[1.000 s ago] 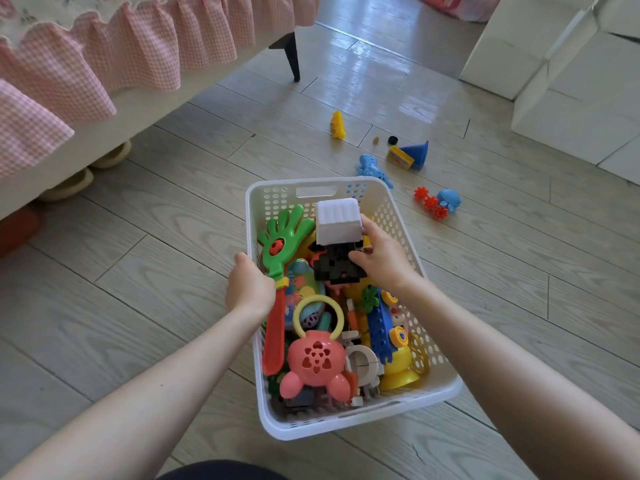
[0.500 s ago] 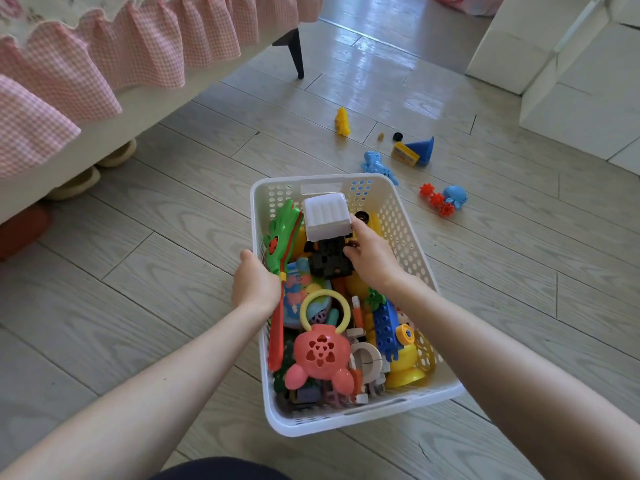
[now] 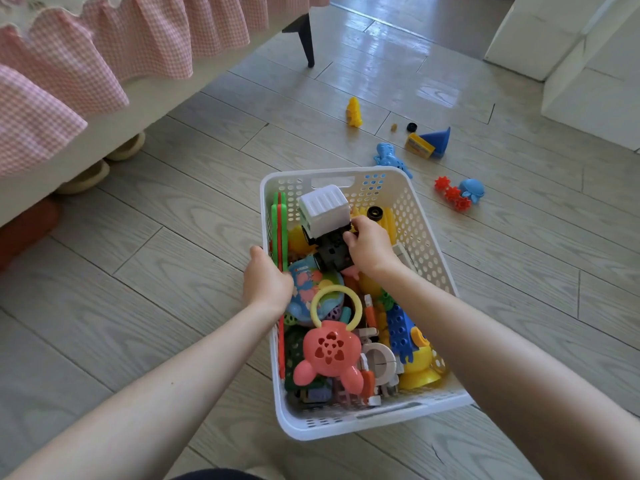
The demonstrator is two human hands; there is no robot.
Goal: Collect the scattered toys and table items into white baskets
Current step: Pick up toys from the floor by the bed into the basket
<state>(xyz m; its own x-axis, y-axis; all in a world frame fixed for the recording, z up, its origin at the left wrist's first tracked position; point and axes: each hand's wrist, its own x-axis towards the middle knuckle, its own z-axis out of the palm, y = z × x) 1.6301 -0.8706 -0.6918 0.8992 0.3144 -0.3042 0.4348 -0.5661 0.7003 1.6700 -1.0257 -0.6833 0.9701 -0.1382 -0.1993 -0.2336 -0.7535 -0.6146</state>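
A white perforated basket (image 3: 426, 237) stands on the floor, packed with toys. My left hand (image 3: 266, 280) grips its left rim beside a green and red hand clapper (image 3: 279, 230) that stands on edge against the wall. My right hand (image 3: 369, 245) holds the dark underside of a white toy truck (image 3: 323, 209) over the far end of the basket. A pink rattle with a yellow ring (image 3: 329, 351) lies near the front. On the floor beyond lie a yellow figure (image 3: 355, 112), a blue dinosaur (image 3: 389, 157), a blue cone (image 3: 438, 140), a yellow block (image 3: 419, 145), red gears (image 3: 452, 194) and a blue octopus (image 3: 471, 190).
A bed with a pink gingham skirt (image 3: 104, 53) runs along the left, slippers (image 3: 104, 164) tucked under it and a dark leg (image 3: 306, 39) at its far end. White furniture (image 3: 568, 46) stands at the back right. A small black wheel (image 3: 412, 126) lies near the cone.
My right hand has lowered the white truck deeper into the far end of the basket. The green clapper has turned from flat to edge-on against the left wall.
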